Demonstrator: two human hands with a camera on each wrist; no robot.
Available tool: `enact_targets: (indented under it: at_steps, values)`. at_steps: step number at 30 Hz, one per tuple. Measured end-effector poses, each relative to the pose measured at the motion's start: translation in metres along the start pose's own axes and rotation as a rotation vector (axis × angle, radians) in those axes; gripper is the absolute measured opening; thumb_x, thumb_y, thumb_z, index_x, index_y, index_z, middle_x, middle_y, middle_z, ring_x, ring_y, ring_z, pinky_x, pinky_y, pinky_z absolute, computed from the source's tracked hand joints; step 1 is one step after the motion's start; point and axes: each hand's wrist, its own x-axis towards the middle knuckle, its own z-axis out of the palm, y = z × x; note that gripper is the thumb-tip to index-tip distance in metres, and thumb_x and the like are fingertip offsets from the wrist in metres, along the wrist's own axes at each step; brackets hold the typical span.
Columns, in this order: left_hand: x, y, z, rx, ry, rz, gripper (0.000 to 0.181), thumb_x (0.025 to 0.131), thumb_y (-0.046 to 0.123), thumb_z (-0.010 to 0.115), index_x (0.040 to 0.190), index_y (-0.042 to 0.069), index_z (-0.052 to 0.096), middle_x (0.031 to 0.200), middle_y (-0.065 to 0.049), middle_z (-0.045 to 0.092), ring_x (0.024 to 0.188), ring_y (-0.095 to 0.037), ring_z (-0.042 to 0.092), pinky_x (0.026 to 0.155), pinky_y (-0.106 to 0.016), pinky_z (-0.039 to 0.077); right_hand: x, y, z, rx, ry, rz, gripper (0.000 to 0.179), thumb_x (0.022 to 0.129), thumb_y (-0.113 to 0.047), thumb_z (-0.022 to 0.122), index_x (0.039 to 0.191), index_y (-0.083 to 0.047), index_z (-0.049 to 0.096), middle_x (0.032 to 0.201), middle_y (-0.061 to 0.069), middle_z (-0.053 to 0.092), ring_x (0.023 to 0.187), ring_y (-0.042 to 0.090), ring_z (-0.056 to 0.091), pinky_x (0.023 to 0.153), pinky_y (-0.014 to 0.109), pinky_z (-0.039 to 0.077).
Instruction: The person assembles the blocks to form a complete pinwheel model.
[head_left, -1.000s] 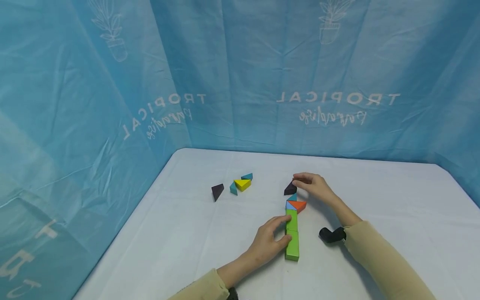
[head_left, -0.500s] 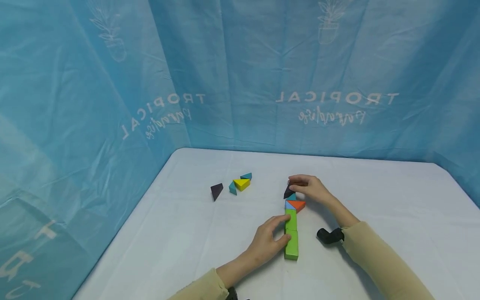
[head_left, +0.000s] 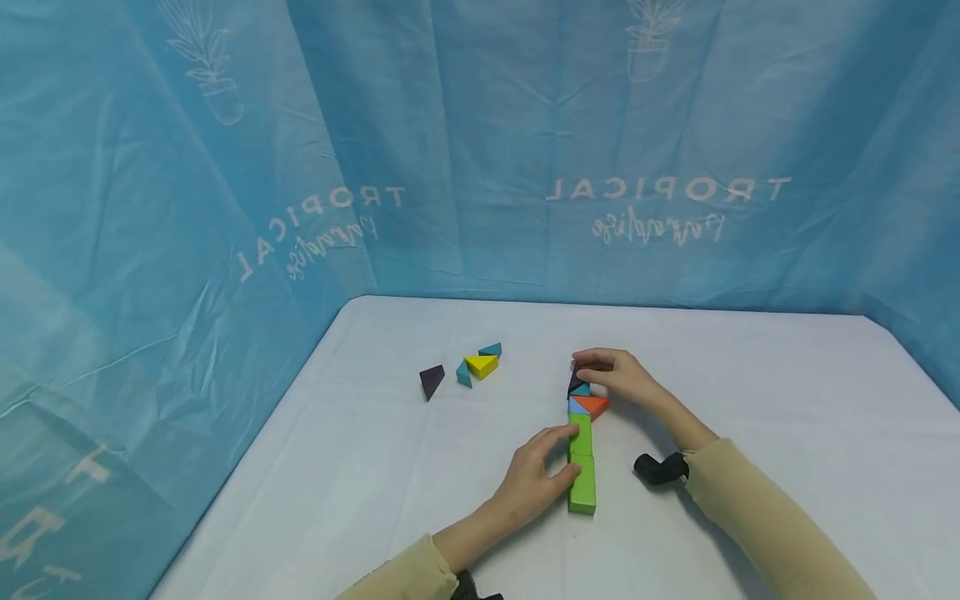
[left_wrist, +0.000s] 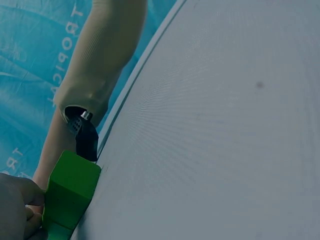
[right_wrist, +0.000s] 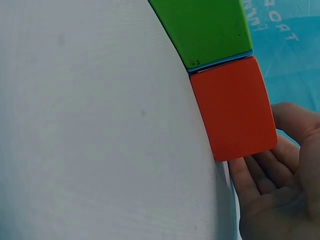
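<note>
Two green blocks [head_left: 582, 483] lie end to end in a row. My left hand [head_left: 527, 475] rests beside them, its thumb and fingertips touching their left side; in the left wrist view the thumb meets a green block [left_wrist: 70, 192]. At the row's far end sit a light blue triangle [head_left: 577, 407], an orange-red triangular block [head_left: 592, 405] and a teal triangle [head_left: 581, 390]. Beyond them my right hand [head_left: 626, 379] pinches a black triangular block [head_left: 575, 382] against the teal one, partly covering it. That black block is hidden in the right wrist view, behind the orange-red block [right_wrist: 235, 110].
Left of the row lie another black block [head_left: 431, 381], a yellow triangular block [head_left: 482, 366] and two teal triangles, one nearer [head_left: 464, 375] and one farther [head_left: 491, 349]. A white cloth covers the table [head_left: 360, 450]. Blue printed curtains [head_left: 487, 167] stand behind and at the left.
My right hand has moved slightly left and nearer, turning the black triangular block upright along the teal triangle. The left hand keeps its place at the green blocks. The view has shifted slightly.
</note>
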Motion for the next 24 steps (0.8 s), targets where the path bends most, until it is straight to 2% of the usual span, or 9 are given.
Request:
enact_targets:
  at_steps: [8, 13, 18, 21, 24]
  values:
    - [0.0, -0.002, 0.0, 0.003, -0.001, 0.006, 0.044, 0.088, 0.009, 0.064, 0.131, 0.005, 0.052, 0.129, -0.004, 0.055, 0.123, -0.015, 0.047, 0.102, -0.032, 0.039, -0.001, -0.005, 0.002, 0.018, -0.031, 0.002, 0.04, 0.091, -0.019, 0.065, 0.126, -0.001, 0.058, 0.121, 0.015, 0.061, 0.109, 0.026, 0.058, 0.092, 0.034, 0.048]
    - [0.0, -0.001, 0.0, 0.004, -0.004, 0.006, 0.044, 0.089, 0.009, 0.064, 0.131, 0.005, 0.051, 0.13, -0.004, 0.055, 0.123, -0.015, 0.047, 0.102, -0.032, 0.039, -0.008, -0.026, 0.002, 0.018, -0.048, -0.017, 0.039, 0.092, -0.011, 0.062, 0.126, 0.006, 0.055, 0.121, 0.021, 0.059, 0.11, 0.033, 0.056, 0.09, 0.035, 0.048]
    - [0.0, 0.0, -0.001, -0.005, -0.006, -0.008, 0.044, 0.089, 0.01, 0.064, 0.131, 0.005, 0.052, 0.13, -0.003, 0.055, 0.123, -0.015, 0.047, 0.103, -0.032, 0.038, -0.012, -0.04, 0.002, -0.006, -0.059, -0.013, 0.038, 0.092, -0.008, 0.06, 0.126, 0.008, 0.054, 0.121, 0.023, 0.058, 0.11, 0.033, 0.055, 0.089, 0.03, 0.048]
    - [0.0, -0.001, 0.0, -0.003, -0.006, -0.007, 0.044, 0.089, 0.01, 0.064, 0.131, 0.005, 0.052, 0.13, -0.003, 0.055, 0.123, -0.015, 0.047, 0.103, -0.032, 0.038, -0.012, -0.042, 0.002, -0.012, -0.054, -0.008, 0.038, 0.092, -0.009, 0.06, 0.126, 0.008, 0.054, 0.122, 0.022, 0.058, 0.111, 0.033, 0.055, 0.091, 0.035, 0.048]
    - [0.0, -0.001, 0.0, 0.005, -0.003, 0.001, 0.044, 0.088, 0.009, 0.064, 0.131, 0.005, 0.052, 0.129, -0.003, 0.055, 0.123, -0.015, 0.047, 0.102, -0.032, 0.039, -0.012, -0.041, 0.001, 0.027, 0.004, 0.016, 0.042, 0.093, -0.014, 0.06, 0.129, 0.007, 0.052, 0.125, 0.02, 0.057, 0.115, 0.031, 0.053, 0.096, 0.042, 0.044]
